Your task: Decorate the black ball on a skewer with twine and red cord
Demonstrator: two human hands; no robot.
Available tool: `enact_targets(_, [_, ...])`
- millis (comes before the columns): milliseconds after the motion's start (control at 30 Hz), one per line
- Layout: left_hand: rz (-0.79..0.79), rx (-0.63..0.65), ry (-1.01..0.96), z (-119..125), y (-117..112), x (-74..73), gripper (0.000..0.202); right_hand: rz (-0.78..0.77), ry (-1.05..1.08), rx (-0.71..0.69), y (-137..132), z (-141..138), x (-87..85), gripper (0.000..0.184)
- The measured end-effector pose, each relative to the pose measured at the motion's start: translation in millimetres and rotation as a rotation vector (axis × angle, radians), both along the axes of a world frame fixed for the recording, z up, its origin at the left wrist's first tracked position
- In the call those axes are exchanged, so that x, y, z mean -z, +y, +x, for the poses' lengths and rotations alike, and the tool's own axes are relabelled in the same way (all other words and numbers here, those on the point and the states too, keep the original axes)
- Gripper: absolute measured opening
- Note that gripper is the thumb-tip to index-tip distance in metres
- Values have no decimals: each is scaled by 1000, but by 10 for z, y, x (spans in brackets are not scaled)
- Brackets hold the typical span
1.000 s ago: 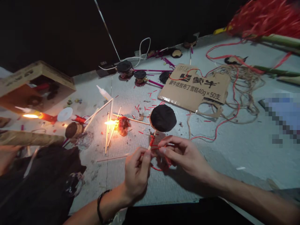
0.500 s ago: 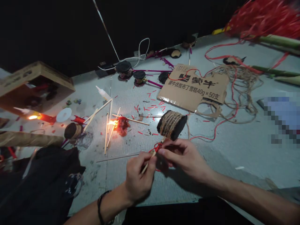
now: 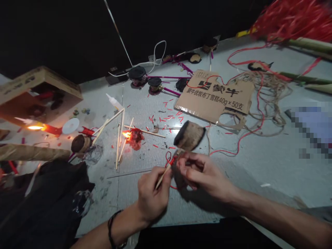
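Pinching a thin wooden stick [image 3: 164, 175] near its lower end, the left hand [image 3: 152, 193] makes a closed grip with thumb and fingers. The right hand [image 3: 204, 171] curls shut around a red cord [image 3: 171, 160] just under a twine-wrapped dark disc [image 3: 189, 136], which sits on top of the stick, slightly blurred, above the desk [image 3: 259, 173]. Tight, even turns close to the disc's base seem the sound way to work here, with the stick steady and the cord taut. A small flame [image 3: 126, 135] burns on a red wax puddle [image 3: 135, 139] to the left, so loose cord is best kept clear of it. A cardboard sheet [image 3: 214, 97] and tangled jute twine [image 3: 269, 86] lie beyond.
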State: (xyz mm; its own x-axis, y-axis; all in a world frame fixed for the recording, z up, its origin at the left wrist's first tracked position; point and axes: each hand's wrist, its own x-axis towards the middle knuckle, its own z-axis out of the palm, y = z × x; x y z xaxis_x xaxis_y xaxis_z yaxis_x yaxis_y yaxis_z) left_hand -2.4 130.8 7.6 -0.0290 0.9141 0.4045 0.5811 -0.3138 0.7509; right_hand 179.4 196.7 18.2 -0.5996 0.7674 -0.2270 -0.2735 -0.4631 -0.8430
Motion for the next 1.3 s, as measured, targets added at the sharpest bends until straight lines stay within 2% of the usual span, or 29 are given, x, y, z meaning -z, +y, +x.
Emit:
enact_targets(167, [-102,-32,-165,-38,74,0,22,0,-19,-14,-12,19,-7,28])
enact_targets(333, [-146,7,-185,-29,44,-18,24,-5,-37,17,-18,13,-22,41])
enact_targets(500, [-160,37,-171,-7,6,-17,20,-54,-43,60,-14,-11,-11,43])
enact_targets(867, [-26,65,-91,13,15,-83,12,4,-66,33,1,-26,16,38])
enact_targets(1133, [106,26,59,-5,-18,-9,13,-2,-69,33,-45,-31,-12,35])
enact_targets(1300, [88,17,57,15,-30,-14,16,-53,-49,66,-71,-43,-32,34])
